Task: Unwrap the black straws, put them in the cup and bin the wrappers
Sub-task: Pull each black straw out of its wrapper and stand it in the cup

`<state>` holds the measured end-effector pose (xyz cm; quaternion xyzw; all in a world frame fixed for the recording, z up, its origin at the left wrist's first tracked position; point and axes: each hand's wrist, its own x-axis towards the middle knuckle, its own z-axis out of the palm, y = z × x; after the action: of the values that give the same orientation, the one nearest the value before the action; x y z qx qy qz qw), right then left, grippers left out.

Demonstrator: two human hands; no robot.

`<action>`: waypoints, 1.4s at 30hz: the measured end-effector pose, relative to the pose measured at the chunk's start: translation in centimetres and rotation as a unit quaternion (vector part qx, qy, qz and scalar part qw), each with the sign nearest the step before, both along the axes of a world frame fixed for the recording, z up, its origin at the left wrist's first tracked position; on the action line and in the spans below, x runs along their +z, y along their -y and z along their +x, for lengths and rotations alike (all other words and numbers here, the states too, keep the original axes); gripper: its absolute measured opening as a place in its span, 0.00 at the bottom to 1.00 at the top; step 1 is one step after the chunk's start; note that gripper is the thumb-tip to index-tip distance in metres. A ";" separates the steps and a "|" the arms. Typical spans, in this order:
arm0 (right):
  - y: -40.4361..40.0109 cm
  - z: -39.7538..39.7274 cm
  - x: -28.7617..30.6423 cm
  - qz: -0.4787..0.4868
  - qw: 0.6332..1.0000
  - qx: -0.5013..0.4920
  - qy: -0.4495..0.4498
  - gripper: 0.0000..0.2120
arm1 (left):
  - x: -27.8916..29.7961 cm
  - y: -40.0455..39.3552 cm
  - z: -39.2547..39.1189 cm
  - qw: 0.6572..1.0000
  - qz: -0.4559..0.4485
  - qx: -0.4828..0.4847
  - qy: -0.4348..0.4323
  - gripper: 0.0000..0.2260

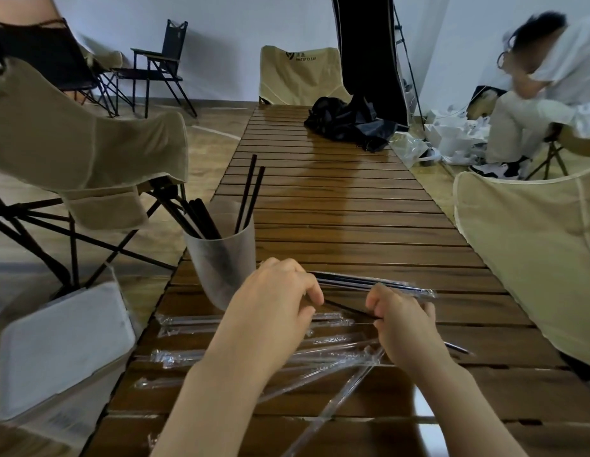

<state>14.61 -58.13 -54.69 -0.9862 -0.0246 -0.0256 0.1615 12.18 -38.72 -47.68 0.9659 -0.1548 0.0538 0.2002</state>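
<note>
Black straw point(348, 310) between both hands, middle hidden by right hand point(402, 319).

slatted table point(336, 206) | cup point(221, 258) | wrapped straws point(369, 282) | wrappers point(188, 319) | black bag point(349, 123)

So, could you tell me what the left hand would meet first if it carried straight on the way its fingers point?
Probably the right hand: the left hand points rightward along the black straw that both pinch, with only a short bare stretch between them. Depth is hard to judge.
</note>
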 end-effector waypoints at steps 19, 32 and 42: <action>2.0 0.5 4.8 0.061 0.985 0.149 0.060 0.09 | 0.3 -4.1 1.5 0.995 0.050 0.038 -0.082 0.10; 0.2 -0.3 5.4 0.097 0.969 0.210 0.082 0.12 | 0.6 -4.5 1.2 0.995 0.015 0.012 -0.096 0.10; -1.1 -0.4 5.6 0.136 0.969 0.193 0.076 0.12 | 0.6 -4.2 0.9 0.997 -0.023 0.024 -0.064 0.11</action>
<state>14.24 -57.06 -49.10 -0.9266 -0.2233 -0.0716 0.2939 13.13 -34.53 -47.10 0.9661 -0.1167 0.0002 0.2305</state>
